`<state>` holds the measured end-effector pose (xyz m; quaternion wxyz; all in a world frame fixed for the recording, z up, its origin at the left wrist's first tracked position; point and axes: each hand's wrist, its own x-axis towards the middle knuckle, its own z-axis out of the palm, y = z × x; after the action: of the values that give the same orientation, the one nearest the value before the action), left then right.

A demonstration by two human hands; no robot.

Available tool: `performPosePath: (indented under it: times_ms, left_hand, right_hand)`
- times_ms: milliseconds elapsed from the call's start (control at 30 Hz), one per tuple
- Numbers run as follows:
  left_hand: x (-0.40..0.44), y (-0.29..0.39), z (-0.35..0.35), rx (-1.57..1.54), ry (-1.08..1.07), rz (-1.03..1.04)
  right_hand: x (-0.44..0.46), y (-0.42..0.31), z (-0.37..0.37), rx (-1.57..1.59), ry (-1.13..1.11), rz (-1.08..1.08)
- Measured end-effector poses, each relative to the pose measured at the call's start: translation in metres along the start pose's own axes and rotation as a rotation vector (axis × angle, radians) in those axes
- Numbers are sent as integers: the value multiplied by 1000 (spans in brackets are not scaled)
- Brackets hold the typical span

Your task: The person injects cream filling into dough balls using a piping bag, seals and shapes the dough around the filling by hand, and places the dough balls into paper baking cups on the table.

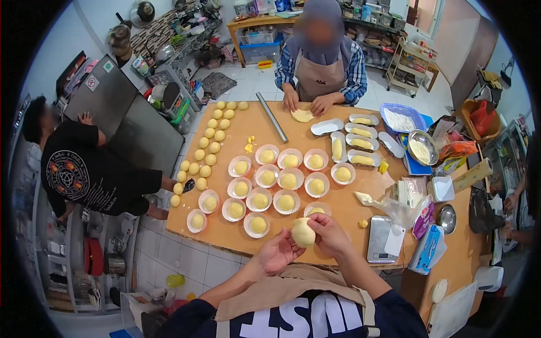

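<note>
A smooth pale dough ball (303, 233) is between my two hands over the table's near edge. My right hand (328, 235) pinches its upper right side. My left hand (277, 251) lies palm up at its lower left, fingers apart, fingertips close to the ball. Just beyond, several white paper cups (258, 225) hold round yellow dough balls; one cup (317, 209) is partly hidden behind my right hand. More small dough balls (199, 155) line the table's left side.
Across the wooden table (225, 169), a co-worker (321, 62) handles flat dough (302, 115) near a metal rod (272, 117). Filled foil trays (360, 143), a scale (385, 239) and a piping bag (389, 209) lie right. Another person (90, 163) stands left.
</note>
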<state>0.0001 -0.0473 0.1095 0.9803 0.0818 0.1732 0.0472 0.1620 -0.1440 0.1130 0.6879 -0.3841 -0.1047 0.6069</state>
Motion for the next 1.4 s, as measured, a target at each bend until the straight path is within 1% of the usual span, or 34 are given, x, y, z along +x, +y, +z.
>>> performPosePath:
  times_ms: [67, 167, 267, 367, 467, 567, 667, 767, 800, 867, 967, 1000, 1067, 1167, 1200, 1267, 1400]
  left_hand:
    - [7, -1, -7, 113, 153, 50]
    - [12, 7, 5, 269, 180, 142]
    - [16, 7, -14, 499, 170, 122]
    - [15, 3, 18, 423, 147, 89]
    - [15, 6, 28, 359, 84, -148]
    - [29, 6, 16, 761, 283, -202]
    - [33, 9, 35, 593, 161, 32]
    - [33, 10, 37, 486, 119, 101]
    - [33, 10, 34, 499, 119, 93]
    - [33, 12, 22, 526, 117, 82]
    - [27, 13, 7, 321, -23, 13]
    - [26, 11, 5, 330, -27, -7]
    - [25, 6, 2, 344, -36, -43]
    - [27, 2, 23, 412, 36, 65]
    - [29, 4, 18, 482, 31, 59]
    - [37, 13, 3, 632, 15, 40]
    - [42, 21, -2, 478, 106, 125]
  right_hand:
    - [3, 2, -9, 56, 4, 28]
    - [-7, -20, -3, 197, 32, 185]
    - [-5, -11, -11, -350, 96, 92]
    - [-5, -26, -10, -617, -58, 69]
    - [-6, -44, 3, -830, -73, 85]
    - [8, -24, -12, -802, -103, -163]
    - [6, -38, -12, 8, 21, 17]
    - [0, -30, -22, 62, -62, 62]
    - [-3, -28, -25, 85, -92, 70]
    - [0, -17, -39, 74, -13, -19]
    - [-5, -23, -27, -1, 60, -115]
    - [-8, -29, -18, -38, 76, -140]
    - [-11, -34, -9, -83, 53, -104]
    - [-8, -36, -6, -170, -30, -24]
    - [-6, -35, -6, -198, -63, 5]
    - [-2, -31, -10, -37, 2, -2]
    - [4, -30, -20, 211, 60, 44]
